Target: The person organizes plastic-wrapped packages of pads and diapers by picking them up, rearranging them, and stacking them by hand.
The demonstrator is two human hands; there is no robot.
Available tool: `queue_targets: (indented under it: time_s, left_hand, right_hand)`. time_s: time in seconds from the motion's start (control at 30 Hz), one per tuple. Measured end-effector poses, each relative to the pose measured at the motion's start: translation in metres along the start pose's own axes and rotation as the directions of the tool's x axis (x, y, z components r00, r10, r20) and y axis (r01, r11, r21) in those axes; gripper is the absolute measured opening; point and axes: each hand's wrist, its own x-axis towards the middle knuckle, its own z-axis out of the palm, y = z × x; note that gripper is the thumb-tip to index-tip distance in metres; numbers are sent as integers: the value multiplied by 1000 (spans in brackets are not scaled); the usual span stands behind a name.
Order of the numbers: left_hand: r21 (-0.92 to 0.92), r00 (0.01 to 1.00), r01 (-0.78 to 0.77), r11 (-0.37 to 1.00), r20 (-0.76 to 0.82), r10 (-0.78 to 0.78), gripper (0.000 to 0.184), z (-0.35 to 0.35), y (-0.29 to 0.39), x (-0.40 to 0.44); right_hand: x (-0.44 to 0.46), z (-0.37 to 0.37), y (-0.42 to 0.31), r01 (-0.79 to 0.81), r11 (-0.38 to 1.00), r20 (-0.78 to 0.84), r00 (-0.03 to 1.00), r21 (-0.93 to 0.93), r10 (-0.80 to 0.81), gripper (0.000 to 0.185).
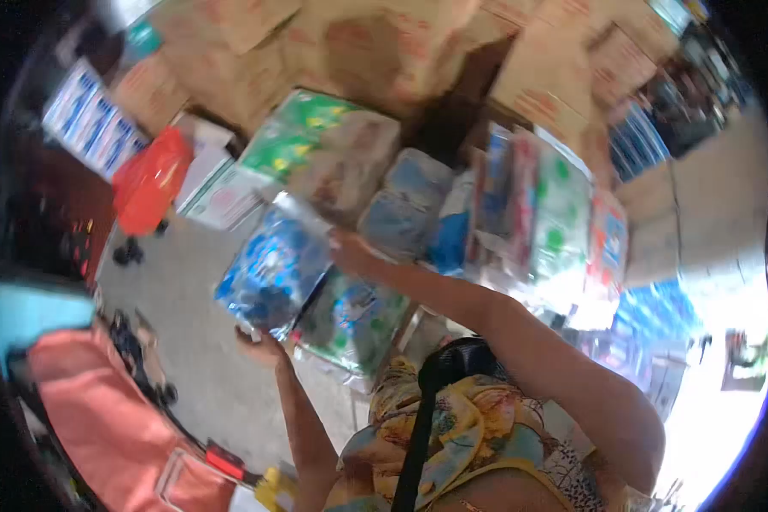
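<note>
A blue patterned plastic package point(275, 260) is held between my two hands, tilted. My left hand point(262, 346) supports its lower edge, with the fingers partly hidden beneath it. My right hand point(347, 253) grips its upper right side; the fingertips are blurred. Just right of it lies a green and blue package point(354, 317), partly covered by the blue one. Behind stands a large green and brown package point(320, 154).
Cardboard boxes point(367, 51) line the back. Upright plastic packs point(559, 213) stand at the right. A red bag point(152, 179) and white box point(224, 194) sit at the left, above the grey floor point(196, 341). A salmon-coloured cover point(102, 410) fills the lower left.
</note>
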Motion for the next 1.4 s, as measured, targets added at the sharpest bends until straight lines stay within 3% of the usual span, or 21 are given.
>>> queue_targets:
  time_s: [0.03, 0.1, 0.17, 0.2, 0.27, 0.33, 0.4, 0.47, 0.5, 0.53, 0.57, 0.6, 0.67, 0.73, 0.8, 1.0, 1.13, 1.2, 1.27, 1.33, 1.4]
  left_hand:
    - [-74, 997, -37, 997, 67, 41, 52, 2, 8, -9]
    - [-179, 990, -63, 982, 114, 84, 45, 11, 37, -33]
    - [-416, 956, 93, 905, 292, 35, 39, 36, 28, -55]
    - [-386, 933, -25, 922, 322, 160, 33, 66, -24, -62]
    - [-70, 720, -279, 958, 645, 257, 29, 55, 72, -105]
    - [-141, 681, -275, 951, 670, 296, 22, 68, 80, -156]
    - [-548, 521, -326, 770, 576, 630, 21, 76, 94, -203]
    - [-459, 309, -335, 823, 772, 556, 19, 60, 159, -233]
    - [-459, 314, -339, 821, 768, 559, 19, 51, 178, -246]
    - [-370, 247, -42, 928, 896, 368, 20, 44, 193, -258]
    - [-212, 115, 245, 946, 975, 189, 22, 42, 202, -268]
    - [-219, 127, 244, 945, 973, 193, 22, 43, 206, -277]
    - [-213, -60, 256, 943, 970, 235, 27, 46, 212, -291]
    - [-170, -68, 302, 938, 978, 199, 33, 49, 219, -302]
    - [-77, -123, 386, 919, 983, 134, 47, 54, 225, -312]
    - [-67, -79, 418, 906, 991, 110, 37, 70, 232, -331]
    - [-86, -19, 412, 907, 995, 102, 38, 71, 236, -338]
    - [-83, -9, 370, 925, 996, 93, 39, 76, 233, -339]
    - [-51, 11, 413, 910, 999, 51, 38, 75, 237, -342]
    - [-44, 28, 367, 929, 999, 37, 35, 77, 235, -345]
    - [-108, 114, 504, 857, 992, 58, 32, 76, 232, -354]
  right_hand:
    - [-17, -20, -28, -23, 1000, 56, 998, 12, 23, 36]
    - [-33, -35, -31, 182, 960, 46, 979, 215, -196, 33]
    - [-59, -62, -46, 233, 959, 1, 972, 163, -236, 31]
    - [-73, -81, -60, 287, 951, -12, 958, 111, -288, 29]
    - [-103, -119, -72, 376, 909, -29, 926, 179, -377, 29]
    - [-136, -164, -79, 464, 852, -46, 883, 242, -468, 28]
    - [-161, -221, -78, 609, 780, 35, 785, 142, -619, 27]
    - [-172, -275, -60, 612, 789, -19, 789, -47, -614, 27]
    - [-165, -288, -29, 571, 805, -150, 821, 160, -552, 22]
    - [-174, -325, -39, 298, 955, -154, 943, -12, -296, 20]
    - [-165, -347, -16, 359, 922, -285, 877, -147, -387, 21]
    - [-153, -367, 11, 370, 910, -375, 829, -188, -414, 19]
    - [-131, -399, 65, 273, 945, -532, 781, -182, -328, 20]
    - [-119, -423, 99, 176, 977, -589, 779, -123, -214, 20]
    - [-113, -441, 118, -79, 964, -679, 724, -252, -118, 28]
    - [-105, -449, 146, -426, 822, -643, 760, -378, 98, 58]
    - [-103, -451, 152, -285, 865, -481, 875, -412, 59, 61]
    - [-81, -448, 179, -335, 846, -363, 914, -415, 184, 61]
    - [-107, -434, 146, -377, 813, -472, 869, -443, 146, 61]
    - [-109, -426, 148, -237, 865, -518, 855, -442, -30, 62]
    - [-114, -426, 140, -276, 897, -498, 864, -347, 73, 65]
